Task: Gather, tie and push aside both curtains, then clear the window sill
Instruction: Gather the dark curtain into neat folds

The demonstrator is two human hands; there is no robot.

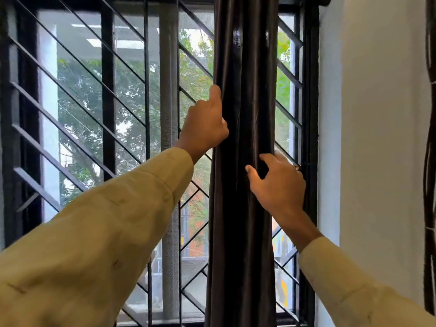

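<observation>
Gathering is the step in hand, going by how the dark curtain (pixel 243 161) hangs: already bunched into a narrow column of folds in front of the window grille (pixel 94 102), a little toward three o'clock from the middle of the view and running from twelve down to six.

The person's left hand (pixel 205 123) presses against the curtain's nine-o'clock edge, fingers wrapped around or behind the fabric, forefinger stretched up along the fold; it looks closed on the edge, though the fingertips are hidden. The right hand (pixel 278 182) sits lower, at the three-o'clock edge, half open, thumb spread across the front folds and fingers curling toward the back, more cupping than clamping.

No tie or cord shows anywhere, so I cannot tell what the knot will be made with. A second dark strip of fabric (pixel 430 161) hangs at the far three-o'clock edge against the white wall (pixel 377 138); whether it is the other curtain is unclear.

My guess is the next move calls for both hands squeezing the bundle tight, then tying it. The sill is barely in view at six o'clock.
</observation>
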